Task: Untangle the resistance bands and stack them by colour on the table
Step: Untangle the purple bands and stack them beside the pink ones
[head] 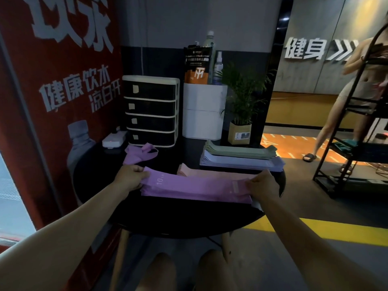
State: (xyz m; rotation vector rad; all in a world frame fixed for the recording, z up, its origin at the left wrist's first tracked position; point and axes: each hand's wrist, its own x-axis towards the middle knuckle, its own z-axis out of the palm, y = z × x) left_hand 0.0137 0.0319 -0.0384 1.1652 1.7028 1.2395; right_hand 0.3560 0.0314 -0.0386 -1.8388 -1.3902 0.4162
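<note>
- A dim gym corner: a round black table (189,223) stands against a red drinking-water poster (58,85), with a yellow floor stripe (327,229) beyond its right rim.
- A stack of purple resistance bands (195,186) lies flat across the table's near middle; the top band shows "10", the rest of the print too small to read.
- The left hand (130,179) grips the stack's left end, fingers curled over it.
- The right hand (262,185) pinches the right end; a pale tag or band end pokes out beneath it, hard to identify.
- A pink stack (186,170) sits just behind, mostly hidden by the purple one.
- Farther right, a green stack (241,151) rests on a lavender stack (241,161) reaching the table's edge.
- A loose, twisted purple band (140,154) lies back left, near a drawer unit (151,114) and power strip (114,140).
- A potted plant (241,106) and white bin (202,110) crowd the back.
- Bare tabletop shows only along the near rim.
- A black rack (354,127), cut off at the right, partly hides a standing person (357,87).
</note>
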